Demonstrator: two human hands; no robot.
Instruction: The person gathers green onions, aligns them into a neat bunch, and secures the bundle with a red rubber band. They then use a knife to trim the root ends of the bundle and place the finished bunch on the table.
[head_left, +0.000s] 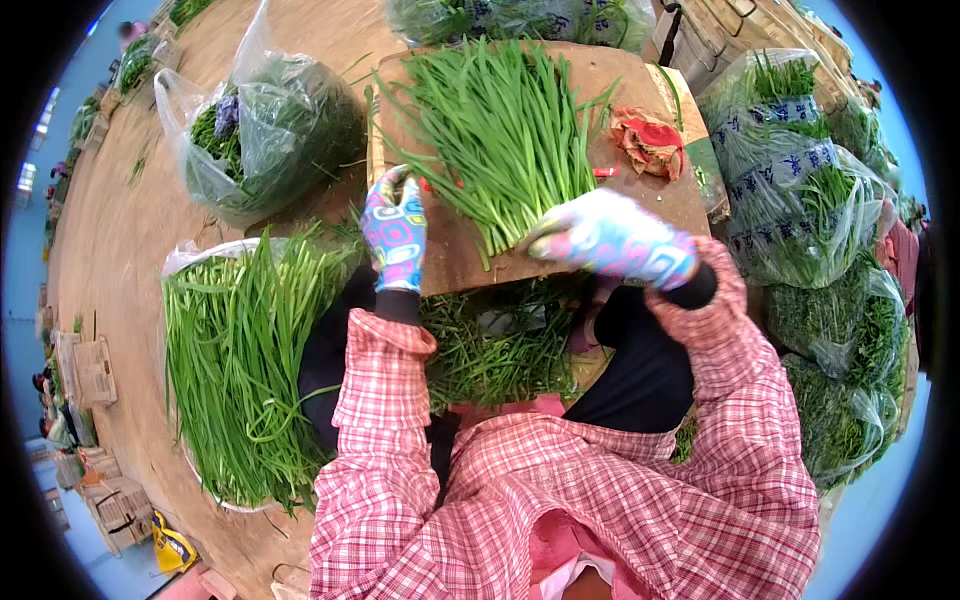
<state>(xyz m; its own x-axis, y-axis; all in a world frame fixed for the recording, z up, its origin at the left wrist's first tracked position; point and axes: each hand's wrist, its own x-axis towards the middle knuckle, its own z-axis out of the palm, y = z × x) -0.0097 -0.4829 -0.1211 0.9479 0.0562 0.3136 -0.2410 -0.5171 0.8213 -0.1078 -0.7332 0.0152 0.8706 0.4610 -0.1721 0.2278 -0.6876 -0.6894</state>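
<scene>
A spread pile of long green leafy stalks, like garlic chives (502, 127), lies on a brown board table (465, 270), its pale cut ends towards me. My right hand (611, 232), in a patterned glove and slightly blurred, is at those ends; whether its fingers grip any stalk I cannot tell. My left hand (394, 225), gloved alike, is over the table's left edge beside the pile, fingers curled, with what is between them unclear. Right of the pile lie a crumpled red and tan cloth or wrapper (649, 144) and a small red object (604, 172).
A basin (259, 506) full of green stalks stands at my left. Beyond it is a plastic bag of greens (277, 135) on the floor. Bagged bundles (795, 172) are stacked at right, another bag (517, 19) lies behind the table. Loose trimmings (502, 352) lie beneath it.
</scene>
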